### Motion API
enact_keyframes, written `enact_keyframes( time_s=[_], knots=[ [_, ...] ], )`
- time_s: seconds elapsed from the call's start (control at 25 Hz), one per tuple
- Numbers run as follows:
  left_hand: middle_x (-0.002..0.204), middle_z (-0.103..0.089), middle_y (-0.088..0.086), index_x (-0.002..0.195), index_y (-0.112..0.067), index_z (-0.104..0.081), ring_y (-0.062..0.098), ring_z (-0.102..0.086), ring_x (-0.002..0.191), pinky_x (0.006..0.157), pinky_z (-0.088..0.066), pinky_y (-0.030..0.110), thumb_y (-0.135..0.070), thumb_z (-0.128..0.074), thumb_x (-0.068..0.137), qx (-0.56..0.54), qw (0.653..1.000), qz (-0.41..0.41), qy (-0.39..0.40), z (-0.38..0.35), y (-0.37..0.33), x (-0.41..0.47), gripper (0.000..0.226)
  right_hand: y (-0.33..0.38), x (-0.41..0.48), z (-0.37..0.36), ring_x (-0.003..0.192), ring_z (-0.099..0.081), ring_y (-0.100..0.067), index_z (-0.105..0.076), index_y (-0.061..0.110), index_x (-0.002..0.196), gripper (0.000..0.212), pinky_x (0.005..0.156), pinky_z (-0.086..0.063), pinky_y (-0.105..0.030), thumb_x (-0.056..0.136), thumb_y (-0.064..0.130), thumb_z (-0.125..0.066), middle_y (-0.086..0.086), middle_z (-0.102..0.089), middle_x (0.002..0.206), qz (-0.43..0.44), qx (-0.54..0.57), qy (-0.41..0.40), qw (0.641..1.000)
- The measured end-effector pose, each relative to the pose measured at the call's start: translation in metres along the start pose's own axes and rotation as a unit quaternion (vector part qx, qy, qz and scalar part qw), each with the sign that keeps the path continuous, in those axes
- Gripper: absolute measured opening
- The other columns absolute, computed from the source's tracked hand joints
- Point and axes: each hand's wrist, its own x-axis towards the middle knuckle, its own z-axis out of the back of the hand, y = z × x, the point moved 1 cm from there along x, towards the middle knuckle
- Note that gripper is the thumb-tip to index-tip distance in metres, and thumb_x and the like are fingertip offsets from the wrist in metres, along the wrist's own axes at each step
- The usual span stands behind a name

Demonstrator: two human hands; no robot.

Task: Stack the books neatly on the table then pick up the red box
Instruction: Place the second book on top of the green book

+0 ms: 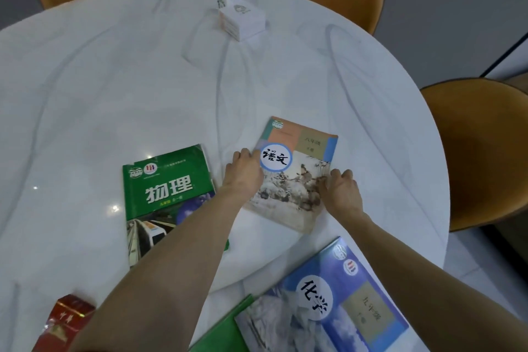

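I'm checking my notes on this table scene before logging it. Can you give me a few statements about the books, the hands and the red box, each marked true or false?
1. Both hands rest on the beige book. True: the left hand is at its left edge, the right hand at its right edge.
2. The green book lies on top of the beige book. False: it lies apart, to the left.
3. The red box is held in the left hand. False: it sits untouched at the near left.
4. The blue book overlaps a green cover. True.
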Motion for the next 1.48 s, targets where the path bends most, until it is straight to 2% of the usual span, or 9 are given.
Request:
enact_keyframes(
  time_s=[0.2, 0.4, 0.48, 0.6, 0.84, 1.04, 1.2, 1.32, 1.48],
  knots=[
    [0.122, -0.047, 0.021, 0.122, -0.003, -0.044, 0.037, -0.043, 0.115, 0.083, -0.046, 0.048, -0.018, -0.053, 0.091, -0.08, 0.99, 0.111, -0.028, -0.007, -0.011, 0.012, 0.036, -0.005, 0.0, -0.008, 0.097, -0.058, -0.043, -0.043, 0.005, 0.125, 0.046, 0.087, -0.046, -0.043, 0.091, 0.034, -0.053, -0.023, -0.047, 0.118, -0.103, 0.15, 0.033, 0.983],
    [0.119, -0.058, 0.021, 0.113, 0.0, -0.055, 0.036, -0.056, 0.107, 0.083, -0.048, 0.039, -0.018, -0.059, 0.088, -0.172, 0.975, 0.14, 0.024, -0.005, -0.008, 0.02, 0.032, -0.011, -0.001, -0.009, 0.106, -0.054, -0.041, -0.039, 0.008, 0.131, 0.044, 0.09, -0.044, -0.044, 0.093, 0.025, -0.051, -0.026, -0.054, 0.119, -0.108, 0.19, 0.04, 0.975],
    [0.111, -0.064, 0.019, 0.106, -0.001, -0.06, 0.035, -0.06, 0.102, 0.075, -0.049, 0.036, -0.017, -0.065, 0.084, -0.226, 0.961, 0.158, 0.031, -0.006, -0.009, 0.017, 0.028, -0.014, 0.0, -0.005, 0.107, -0.055, -0.042, -0.041, 0.007, 0.131, 0.042, 0.09, -0.047, -0.045, 0.093, 0.021, -0.05, -0.026, -0.059, 0.116, -0.106, 0.187, 0.037, 0.976],
    [0.081, -0.062, 0.017, 0.074, -0.002, -0.061, 0.032, -0.057, 0.079, 0.057, -0.038, 0.028, -0.014, -0.067, 0.081, -0.281, 0.942, 0.177, 0.04, -0.003, -0.011, 0.013, 0.015, -0.018, -0.001, 0.002, 0.098, -0.061, -0.041, -0.046, 0.009, 0.129, 0.038, 0.086, -0.052, -0.046, 0.091, 0.014, -0.051, -0.024, -0.065, 0.109, -0.104, 0.211, 0.027, 0.971],
    [0.104, -0.064, 0.016, 0.087, -0.011, -0.051, 0.029, -0.057, 0.087, 0.08, -0.049, 0.04, -0.01, -0.063, 0.084, -0.338, 0.928, 0.157, 0.005, 0.006, -0.01, 0.0, 0.012, -0.01, -0.007, 0.014, 0.08, -0.061, -0.031, -0.052, 0.016, 0.125, 0.036, 0.079, -0.055, -0.042, 0.09, 0.011, -0.052, -0.01, -0.062, 0.084, -0.09, 0.285, -0.013, 0.954],
    [0.103, -0.064, 0.014, 0.089, -0.013, -0.048, 0.026, -0.057, 0.086, 0.073, -0.045, 0.034, -0.011, -0.061, 0.087, -0.371, 0.914, 0.161, -0.028, 0.026, 0.016, -0.014, 0.014, 0.019, -0.011, 0.022, 0.068, -0.057, -0.021, -0.057, 0.019, 0.121, 0.033, 0.062, -0.048, -0.025, 0.088, 0.015, -0.056, 0.001, -0.056, 0.071, -0.033, 0.307, -0.02, 0.951],
    [0.094, -0.062, 0.009, 0.089, -0.013, -0.048, 0.026, -0.059, 0.088, 0.077, -0.048, 0.036, -0.011, -0.062, 0.086, -0.387, 0.903, 0.176, -0.062, 0.046, 0.049, -0.036, 0.014, 0.053, -0.018, 0.02, 0.062, -0.056, -0.01, -0.059, 0.022, 0.119, 0.032, 0.053, -0.045, -0.02, 0.087, 0.017, -0.058, 0.006, -0.056, 0.068, 0.005, 0.327, -0.001, 0.945],
    [0.097, -0.06, 0.009, 0.091, -0.012, -0.048, 0.026, -0.057, 0.09, 0.081, -0.048, 0.037, -0.011, -0.062, 0.086, -0.401, 0.89, 0.195, -0.093, 0.059, 0.082, -0.059, 0.015, 0.083, -0.028, 0.012, 0.059, -0.055, -0.002, -0.06, 0.025, 0.118, 0.03, 0.039, -0.039, -0.007, 0.088, 0.018, -0.059, 0.008, -0.057, 0.068, 0.036, 0.335, 0.018, 0.941],
    [0.1, -0.061, 0.012, 0.092, -0.013, -0.048, 0.028, -0.058, 0.091, 0.076, -0.047, 0.037, -0.013, -0.062, 0.087, -0.417, 0.872, 0.231, -0.114, 0.065, 0.122, -0.09, 0.016, 0.121, -0.04, -0.004, 0.06, -0.055, -0.001, -0.06, 0.025, 0.119, 0.03, 0.037, -0.037, -0.006, 0.09, 0.018, -0.056, 0.009, -0.057, 0.069, 0.07, 0.336, 0.052, 0.938]
  ],
)
